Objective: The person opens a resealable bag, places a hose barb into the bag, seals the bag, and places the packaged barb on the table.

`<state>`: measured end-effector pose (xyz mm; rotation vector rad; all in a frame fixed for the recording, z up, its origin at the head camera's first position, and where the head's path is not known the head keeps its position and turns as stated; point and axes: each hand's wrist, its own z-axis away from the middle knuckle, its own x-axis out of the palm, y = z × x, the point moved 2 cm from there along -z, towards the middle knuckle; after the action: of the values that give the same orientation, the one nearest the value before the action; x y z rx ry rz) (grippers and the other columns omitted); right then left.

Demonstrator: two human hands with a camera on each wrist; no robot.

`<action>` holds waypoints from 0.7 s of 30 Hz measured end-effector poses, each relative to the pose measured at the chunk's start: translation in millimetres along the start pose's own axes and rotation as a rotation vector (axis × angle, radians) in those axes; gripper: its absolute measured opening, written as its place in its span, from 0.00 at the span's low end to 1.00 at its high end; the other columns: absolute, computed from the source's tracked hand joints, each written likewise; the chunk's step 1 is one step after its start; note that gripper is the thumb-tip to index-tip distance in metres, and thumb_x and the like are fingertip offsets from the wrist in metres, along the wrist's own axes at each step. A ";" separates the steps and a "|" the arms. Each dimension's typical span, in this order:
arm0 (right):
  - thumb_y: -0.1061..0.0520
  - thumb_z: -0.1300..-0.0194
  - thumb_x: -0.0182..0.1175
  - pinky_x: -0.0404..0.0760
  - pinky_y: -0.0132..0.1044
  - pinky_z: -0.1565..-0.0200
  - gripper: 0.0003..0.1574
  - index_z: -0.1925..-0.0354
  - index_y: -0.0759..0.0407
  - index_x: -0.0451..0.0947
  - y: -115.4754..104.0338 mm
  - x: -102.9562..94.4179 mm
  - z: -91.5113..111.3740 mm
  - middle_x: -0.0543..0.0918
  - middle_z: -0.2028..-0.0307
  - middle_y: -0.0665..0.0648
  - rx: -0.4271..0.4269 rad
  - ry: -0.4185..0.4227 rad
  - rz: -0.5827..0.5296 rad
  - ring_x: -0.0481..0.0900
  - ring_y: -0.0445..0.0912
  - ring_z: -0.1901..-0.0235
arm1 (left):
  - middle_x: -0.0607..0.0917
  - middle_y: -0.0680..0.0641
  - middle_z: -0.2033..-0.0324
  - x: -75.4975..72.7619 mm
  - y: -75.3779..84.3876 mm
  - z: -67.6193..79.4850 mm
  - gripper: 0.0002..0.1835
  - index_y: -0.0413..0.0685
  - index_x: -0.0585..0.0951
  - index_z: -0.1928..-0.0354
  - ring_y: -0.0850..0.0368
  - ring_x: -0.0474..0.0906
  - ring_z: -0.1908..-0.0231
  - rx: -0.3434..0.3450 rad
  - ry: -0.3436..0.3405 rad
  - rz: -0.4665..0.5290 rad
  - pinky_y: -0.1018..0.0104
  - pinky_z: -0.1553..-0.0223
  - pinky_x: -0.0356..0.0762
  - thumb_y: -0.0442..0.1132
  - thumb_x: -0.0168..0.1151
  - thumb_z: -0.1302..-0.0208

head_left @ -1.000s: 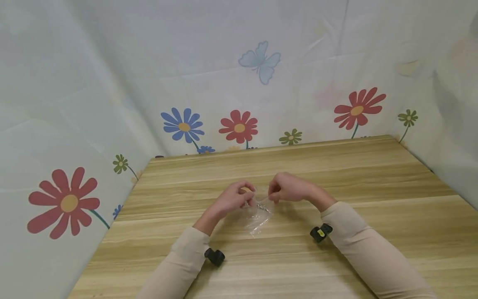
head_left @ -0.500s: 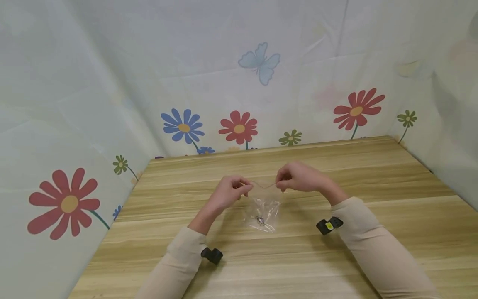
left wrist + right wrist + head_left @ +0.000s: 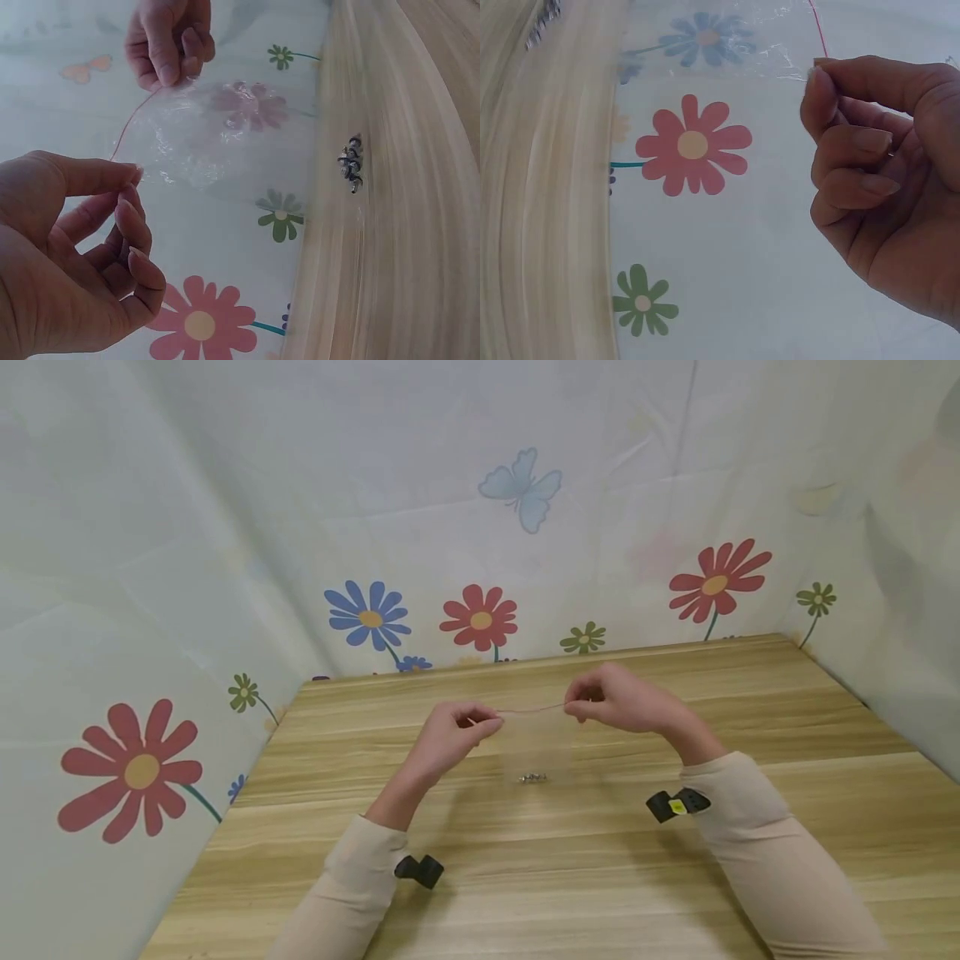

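Note:
A clear plastic zip bag (image 3: 536, 747) with a red line along its top edge hangs stretched between my hands. Several small metal pieces, which look like screws (image 3: 533, 777), lie in a row along its bottom. Thumb and forefinger of my left hand (image 3: 457, 735) pinch the top left corner. At the other corner, my right hand (image 3: 618, 700) pinches the edge in the same way. In the left wrist view the film (image 3: 202, 135) is wrinkled near the red edge, and the dark-and-silver screws (image 3: 351, 163) sit in a cluster.
A wood-grain table (image 3: 360, 760) spreads beneath both hands. Behind it stands a pale cloth backdrop (image 3: 420, 510) printed with flowers and a butterfly. Black wrist cameras (image 3: 422, 871) are strapped at both sleeves.
Both hands have moved apart and away from me, lifting the bag's top edge. The crumpled bag has spread out flat, and the screws have settled into a row at its bottom.

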<state>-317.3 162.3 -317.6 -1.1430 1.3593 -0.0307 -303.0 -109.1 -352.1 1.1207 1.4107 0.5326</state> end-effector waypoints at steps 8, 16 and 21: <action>0.60 0.30 0.63 0.67 0.35 0.75 0.03 0.64 0.59 0.83 -5.5 -7.6 1.0 0.77 0.75 0.51 -0.067 0.110 -0.042 0.68 0.45 0.78 | 0.84 0.47 0.65 -4.1 3.6 -1.6 0.09 0.48 0.88 0.57 0.50 0.74 0.67 0.044 0.033 0.024 0.62 0.67 0.72 0.44 0.67 0.32; 0.59 0.30 0.63 0.70 0.36 0.74 0.03 0.63 0.58 0.83 0.2 -3.2 1.2 0.81 0.73 0.53 -0.056 0.050 -0.033 0.72 0.46 0.76 | 0.86 0.50 0.64 -2.0 -4.7 -4.6 0.10 0.47 0.88 0.56 0.50 0.74 0.68 0.049 0.034 0.017 0.63 0.69 0.71 0.44 0.67 0.32; 0.58 0.30 0.64 0.73 0.36 0.71 0.04 0.61 0.58 0.84 6.4 1.6 -1.1 0.83 0.70 0.56 -0.037 0.019 -0.017 0.75 0.46 0.73 | 0.86 0.51 0.64 1.4 -10.4 -4.8 0.10 0.49 0.88 0.56 0.48 0.76 0.68 0.031 0.011 0.026 0.64 0.69 0.72 0.45 0.69 0.34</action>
<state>-321.3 163.9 -322.6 -1.1883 1.3720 -0.0286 -310.6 -111.0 -360.7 1.1639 1.4204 0.5372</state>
